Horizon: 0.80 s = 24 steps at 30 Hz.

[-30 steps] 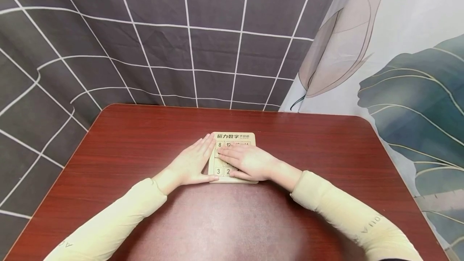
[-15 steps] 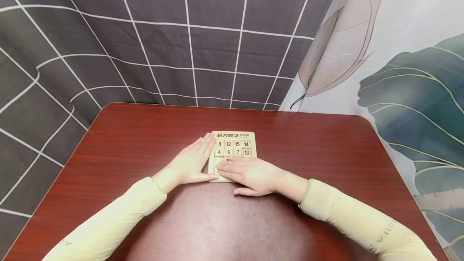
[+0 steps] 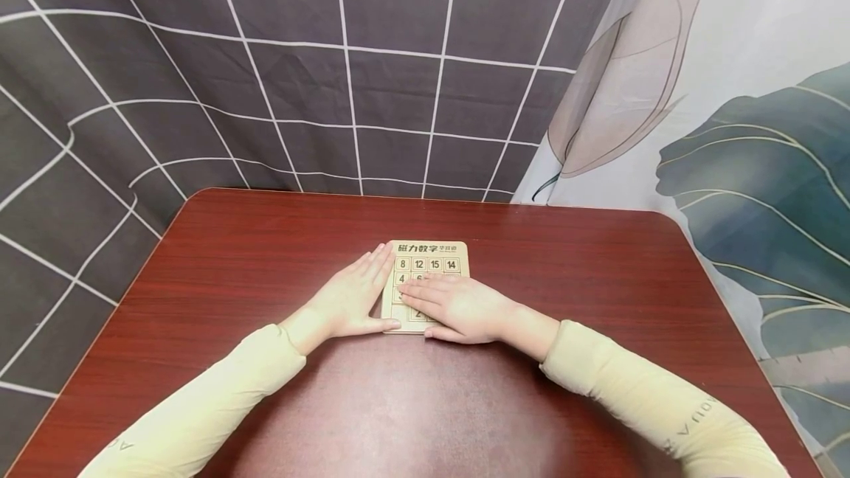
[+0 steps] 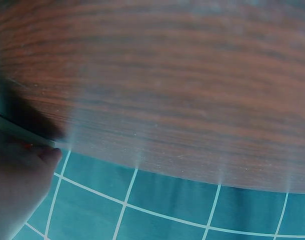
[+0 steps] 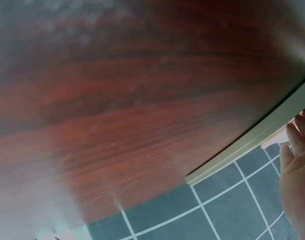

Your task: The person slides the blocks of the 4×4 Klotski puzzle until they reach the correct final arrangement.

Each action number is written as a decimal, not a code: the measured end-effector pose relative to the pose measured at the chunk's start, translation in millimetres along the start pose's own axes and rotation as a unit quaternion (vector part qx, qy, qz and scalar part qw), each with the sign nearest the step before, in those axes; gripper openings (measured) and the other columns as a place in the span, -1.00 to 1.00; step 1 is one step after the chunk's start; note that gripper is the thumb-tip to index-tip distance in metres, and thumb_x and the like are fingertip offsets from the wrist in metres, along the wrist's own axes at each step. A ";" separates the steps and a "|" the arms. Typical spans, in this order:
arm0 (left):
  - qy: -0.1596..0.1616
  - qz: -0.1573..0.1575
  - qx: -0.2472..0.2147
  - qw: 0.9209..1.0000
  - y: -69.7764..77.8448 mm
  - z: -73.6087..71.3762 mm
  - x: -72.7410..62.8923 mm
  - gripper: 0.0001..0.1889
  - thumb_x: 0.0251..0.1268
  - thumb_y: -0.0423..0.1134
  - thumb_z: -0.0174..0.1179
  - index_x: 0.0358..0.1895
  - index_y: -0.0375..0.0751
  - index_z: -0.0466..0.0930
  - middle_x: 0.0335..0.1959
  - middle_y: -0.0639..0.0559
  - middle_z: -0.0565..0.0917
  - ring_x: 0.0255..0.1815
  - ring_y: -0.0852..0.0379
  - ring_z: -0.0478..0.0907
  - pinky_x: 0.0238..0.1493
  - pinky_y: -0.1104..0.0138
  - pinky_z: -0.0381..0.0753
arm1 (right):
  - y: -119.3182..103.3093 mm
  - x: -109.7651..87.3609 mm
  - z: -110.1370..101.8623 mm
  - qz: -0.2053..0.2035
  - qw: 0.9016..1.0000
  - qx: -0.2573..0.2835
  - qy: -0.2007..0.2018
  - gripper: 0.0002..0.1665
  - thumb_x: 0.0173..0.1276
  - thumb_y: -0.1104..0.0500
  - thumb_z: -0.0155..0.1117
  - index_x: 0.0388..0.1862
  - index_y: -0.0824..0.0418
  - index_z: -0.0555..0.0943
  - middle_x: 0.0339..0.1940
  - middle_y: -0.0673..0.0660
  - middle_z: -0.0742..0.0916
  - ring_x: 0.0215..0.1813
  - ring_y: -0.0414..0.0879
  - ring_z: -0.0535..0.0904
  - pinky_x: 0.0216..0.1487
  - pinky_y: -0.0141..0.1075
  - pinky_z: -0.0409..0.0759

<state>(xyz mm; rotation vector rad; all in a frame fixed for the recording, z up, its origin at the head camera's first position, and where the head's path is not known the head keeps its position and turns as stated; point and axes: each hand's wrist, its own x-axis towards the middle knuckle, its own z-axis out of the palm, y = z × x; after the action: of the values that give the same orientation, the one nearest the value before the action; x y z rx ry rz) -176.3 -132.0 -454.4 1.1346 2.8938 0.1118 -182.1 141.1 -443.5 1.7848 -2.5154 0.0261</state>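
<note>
A pale wooden number sliding puzzle (image 3: pixel 430 248) lies flat on the table, its tiles marked with black numbers below a printed heading. Along its left edge rests my left hand (image 3: pixel 352 292), fingers straight, thumb touching the lower left corner. My right hand (image 3: pixel 468 308) lies over the board from the right, straight fingertips on the left part of the tiles. It covers much of the lower rows; 8, 12, 15 and 14 show in the top row. In the right wrist view the board's side edge (image 5: pixel 242 141) runs beneath that hand (image 5: pixel 298 172).
The board stands on a red-brown wooden table (image 3: pixel 265 242) with rounded back corners. Behind hangs a dark grey curtain (image 3: pixel 292 87) with white grid lines. A white curtain (image 3: pixel 617 109) with large leaf prints hangs at the right.
My right hand slid toward the board's near edge, then back up a little. The 3 tile has gone from the bottom left corner to the row above. My left hand stays put.
</note>
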 end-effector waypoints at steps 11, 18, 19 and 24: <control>-0.002 -0.002 -0.002 1.000 0.0 0.5 0.3 0.20 0.34 0.42 0.20 0.65 -0.56 0.03 0.73 -0.42 0.04 0.76 -0.27 0.05 0.75 0.02 0.19 | -3.6 -20.8 -2.1 -0.034 0.999 0.002 0.036 -0.22 0.58 -0.13 0.25 0.59 0.29 0.42 0.57 0.19 0.56 0.61 0.05 0.47 0.63 -0.06 0.45; 0.003 -0.001 -0.004 1.000 0.4 0.0 0.1 0.20 0.33 0.41 0.22 0.64 -0.57 0.04 0.72 -0.43 0.05 0.76 -0.28 0.07 0.75 0.01 0.20 | -5.4 -37.7 0.5 -0.046 0.998 -0.009 0.047 -0.20 0.56 -0.13 0.27 0.58 0.30 0.43 0.57 0.17 0.58 0.61 0.00 0.47 0.64 -0.08 0.44; 0.004 -0.001 -0.005 1.000 0.6 -0.1 0.0 0.20 0.33 0.40 0.22 0.64 -0.58 0.04 0.72 -0.43 0.05 0.76 -0.28 0.07 0.75 0.01 0.20 | -5.4 -38.6 0.7 -0.048 0.998 -0.010 0.049 -0.20 0.55 -0.13 0.28 0.58 0.30 0.43 0.56 0.17 0.58 0.61 -0.01 0.47 0.64 -0.08 0.44; 0.006 0.000 -0.006 1.000 0.7 0.0 -0.3 0.20 0.33 0.40 0.23 0.64 -0.58 0.04 0.72 -0.43 0.06 0.75 -0.28 0.07 0.74 0.01 0.21 | -5.4 -38.4 2.8 -0.057 0.996 -0.017 0.060 -0.19 0.54 -0.14 0.30 0.56 0.32 0.44 0.55 0.18 0.59 0.60 0.00 0.49 0.62 -0.08 0.47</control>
<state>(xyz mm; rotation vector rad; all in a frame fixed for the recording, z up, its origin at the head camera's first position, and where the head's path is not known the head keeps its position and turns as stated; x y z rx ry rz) -175.6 -131.7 -454.3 1.1361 2.8997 0.1374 -164.5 175.4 -448.5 1.8508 -2.3158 0.0833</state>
